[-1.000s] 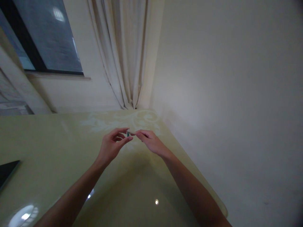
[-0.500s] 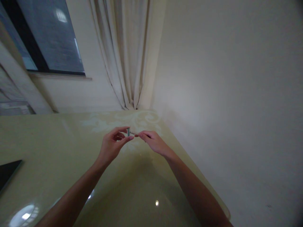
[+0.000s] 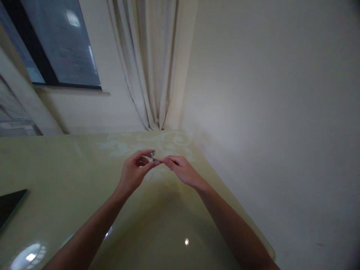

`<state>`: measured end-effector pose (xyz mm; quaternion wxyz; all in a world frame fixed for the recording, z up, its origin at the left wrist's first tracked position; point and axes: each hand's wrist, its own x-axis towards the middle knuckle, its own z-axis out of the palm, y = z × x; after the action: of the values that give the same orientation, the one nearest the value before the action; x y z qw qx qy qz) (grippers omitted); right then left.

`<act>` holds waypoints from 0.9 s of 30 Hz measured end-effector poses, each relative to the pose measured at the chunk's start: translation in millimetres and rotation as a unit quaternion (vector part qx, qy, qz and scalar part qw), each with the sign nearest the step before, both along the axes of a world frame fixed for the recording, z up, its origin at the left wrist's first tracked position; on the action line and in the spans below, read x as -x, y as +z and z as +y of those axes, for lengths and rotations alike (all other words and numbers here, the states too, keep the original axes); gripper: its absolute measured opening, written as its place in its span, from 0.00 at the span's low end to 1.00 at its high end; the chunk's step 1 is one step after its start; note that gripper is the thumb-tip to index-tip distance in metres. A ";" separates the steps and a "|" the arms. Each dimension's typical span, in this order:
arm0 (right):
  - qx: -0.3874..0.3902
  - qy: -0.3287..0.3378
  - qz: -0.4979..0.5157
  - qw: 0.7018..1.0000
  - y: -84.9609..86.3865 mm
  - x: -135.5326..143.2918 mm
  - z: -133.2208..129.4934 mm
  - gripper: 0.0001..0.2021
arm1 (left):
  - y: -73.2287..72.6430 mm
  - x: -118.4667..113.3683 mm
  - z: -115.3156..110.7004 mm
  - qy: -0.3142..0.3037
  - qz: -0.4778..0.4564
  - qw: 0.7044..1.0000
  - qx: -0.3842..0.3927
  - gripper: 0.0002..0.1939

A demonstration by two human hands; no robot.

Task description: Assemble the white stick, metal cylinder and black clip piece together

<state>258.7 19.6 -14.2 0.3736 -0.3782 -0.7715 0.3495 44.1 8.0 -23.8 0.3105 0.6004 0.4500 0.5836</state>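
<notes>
My left hand (image 3: 135, 168) pinches a small, upright, silvery-green piece (image 3: 153, 155) between its thumb and forefinger. The piece is too small to name; it looks narrow and straight-sided. From the right, my right hand (image 3: 181, 168) holds a thin, short, light-coloured stick (image 3: 158, 160) between thumb and fingers. The stick's left end meets or overlaps the lower part of the small piece; whether they touch I cannot tell. Both hands are above the table, their fingertips almost together.
Beneath the hands lies a glossy pale-green table (image 3: 64, 168) with a scroll pattern at its far corner. A dark flat object (image 3: 11, 204) rests at the left. A wall (image 3: 267, 112) borders the table's right side; a curtain (image 3: 157, 67) and window (image 3: 62, 41) are behind.
The right hand has come slightly closer to the left, and the stick's end sits lower against the small piece. My left hand has hardly moved.
</notes>
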 end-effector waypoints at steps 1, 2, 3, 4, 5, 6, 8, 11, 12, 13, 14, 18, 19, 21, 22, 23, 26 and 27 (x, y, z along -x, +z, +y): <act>-0.004 0.009 -0.004 1.000 -0.1 0.3 -0.6 0.23 | 0.0 -1.2 -0.5 -0.001 -0.001 1.000 -0.005 0.26; -0.007 0.014 -0.009 1.000 -0.5 0.3 -0.8 0.23 | -0.4 -2.3 -0.9 0.000 -0.002 1.000 -0.008 0.25; -0.007 0.014 -0.013 1.000 -1.3 0.1 -0.6 0.22 | -1.0 -3.4 -1.2 0.006 -0.002 1.000 -0.009 0.22; -0.005 0.012 -0.016 1.000 -2.3 -0.3 0.0 0.22 | -1.9 -4.2 -1.4 0.014 -0.001 1.000 -0.011 0.19; -0.003 0.009 -0.016 1.000 -3.5 -0.8 0.8 0.21 | -3.1 -4.8 -1.4 0.020 0.002 1.000 -0.011 0.16; 0.002 0.006 -0.013 1.000 -4.6 -1.0 1.6 0.21 | -4.3 -5.2 -1.2 0.021 0.005 1.000 -0.009 0.14; 0.010 -0.003 -0.001 1.000 -6.4 -0.7 3.0 0.21 | -7.0 -5.1 -0.5 0.011 0.008 1.000 0.001 0.14; 0.013 -0.023 0.015 1.000 -6.5 -0.2 4.3 0.23 | -11.3 -1.4 1.4 0.008 0.013 1.000 0.018 0.16; 0.014 -0.033 0.018 0.999 -6.0 -1.0 5.1 0.23 | -13.1 1.2 2.3 0.023 0.008 1.000 0.018 0.18; 0.015 -0.044 0.023 0.999 -5.5 -2.6 6.1 0.23 | -15.2 4.4 3.6 0.041 -0.002 0.999 0.017 0.22; 0.019 -0.056 0.030 0.998 -5.3 -5.0 7.4 0.23 | -17.8 8.3 5.2 0.063 -0.011 0.998 0.015 0.27; 0.027 -0.118 0.050 0.991 -9.4 -17.1 16.0 0.25 | -35.0 28.4 17.2 0.181 0.079 0.979 0.043 0.27; 0.026 -0.133 0.052 0.989 -12.0 -19.2 18.4 0.25 | -41.0 33.7 21.4 0.200 0.110 0.972 0.056 0.25; 0.021 -0.149 0.049 0.987 -18.0 -21.1 22.9 0.26 | -54.2 43.7 31.3 0.217 0.148 0.961 0.081 0.22; 0.019 -0.149 0.046 0.988 -21.0 -21.2 24.7 0.26 | -60.9 48.1 36.9 0.224 0.162 0.956 0.095 0.20; 0.018 -0.146 0.042 0.988 -23.6 -20.8 26.1 0.26 | -67.2 51.9 42.7 0.229 0.178 0.950 0.111 0.19; 0.017 -0.135 0.029 0.990 -28.0 -18.9 28.0 0.27 | -82.2 58.5 60.6 0.216 0.241 0.935 0.146 0.22; 0.016 -0.135 0.027 0.990 -28.3 -18.4 28.1 0.27 | -85.6 59.1 66.2 0.205 0.264 0.930 0.151 0.25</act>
<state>277.1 47.7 -42.6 0.4316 -0.4751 -0.6975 0.3186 -15.0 74.2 -109.4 0.1412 0.5736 0.7120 0.3796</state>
